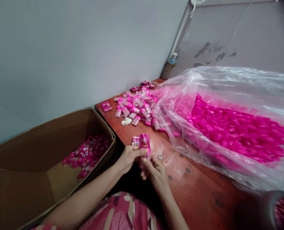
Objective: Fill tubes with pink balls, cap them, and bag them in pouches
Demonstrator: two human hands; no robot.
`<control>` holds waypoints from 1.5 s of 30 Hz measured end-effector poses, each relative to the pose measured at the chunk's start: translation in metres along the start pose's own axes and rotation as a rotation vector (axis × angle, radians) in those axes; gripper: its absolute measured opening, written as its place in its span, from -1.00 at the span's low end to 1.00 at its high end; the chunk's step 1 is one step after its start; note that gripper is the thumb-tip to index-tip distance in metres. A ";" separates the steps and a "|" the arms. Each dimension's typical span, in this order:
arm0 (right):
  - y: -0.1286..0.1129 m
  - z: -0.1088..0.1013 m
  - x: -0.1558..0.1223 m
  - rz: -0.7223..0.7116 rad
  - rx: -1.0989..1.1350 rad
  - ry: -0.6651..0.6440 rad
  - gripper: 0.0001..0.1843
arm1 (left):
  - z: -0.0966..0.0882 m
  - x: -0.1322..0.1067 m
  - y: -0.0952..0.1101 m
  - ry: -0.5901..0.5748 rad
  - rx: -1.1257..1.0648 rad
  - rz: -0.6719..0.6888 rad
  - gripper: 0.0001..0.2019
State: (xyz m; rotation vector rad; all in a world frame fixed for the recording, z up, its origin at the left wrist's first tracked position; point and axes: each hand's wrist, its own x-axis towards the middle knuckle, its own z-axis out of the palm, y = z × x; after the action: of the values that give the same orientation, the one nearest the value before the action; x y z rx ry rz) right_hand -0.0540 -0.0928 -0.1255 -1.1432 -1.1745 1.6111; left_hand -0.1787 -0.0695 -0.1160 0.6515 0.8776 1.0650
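My left hand [130,157] is closed, its thumb across the front of a small bottle of pale pink balls [145,155]. A shiny magenta printed sleeve [144,140] covers the bottle's upper part. My right hand [157,174] is also closed, thumb and fingers pinching the bottle's lower end. Just beyond my left fingers sits a small stack of printed sleeves [135,141]; whether those fingers hold it I cannot tell. Both hands are over the near edge of the red table [192,191]. Farther back lies a heap of similar bottles with pink caps [138,107].
At left stands an open cardboard box [48,127] with wrapped magenta packs [89,155] inside. A clear plastic bag [177,118] of bright pink caps [230,131] spreads across the right. Flat printed sleeves [106,106] lie near the table corner. A dark-rimmed container [267,207] stands lower right.
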 end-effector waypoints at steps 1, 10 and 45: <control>0.000 -0.001 0.000 0.029 0.057 -0.031 -0.73 | 0.000 -0.001 0.001 -0.010 -0.002 -0.010 -0.75; -0.002 0.000 -0.001 0.005 -0.123 0.048 -0.73 | 0.004 -0.007 0.000 0.030 -0.024 -0.028 -0.77; 0.011 0.014 -0.023 0.047 0.238 0.123 -0.72 | 0.002 -0.022 -0.004 0.175 -0.168 0.024 -0.72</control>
State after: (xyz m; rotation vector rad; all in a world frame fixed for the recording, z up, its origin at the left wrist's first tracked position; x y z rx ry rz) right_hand -0.0631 -0.1204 -0.1290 -1.1049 -0.8577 1.6416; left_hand -0.1801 -0.0913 -0.1121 0.4344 0.9208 1.2167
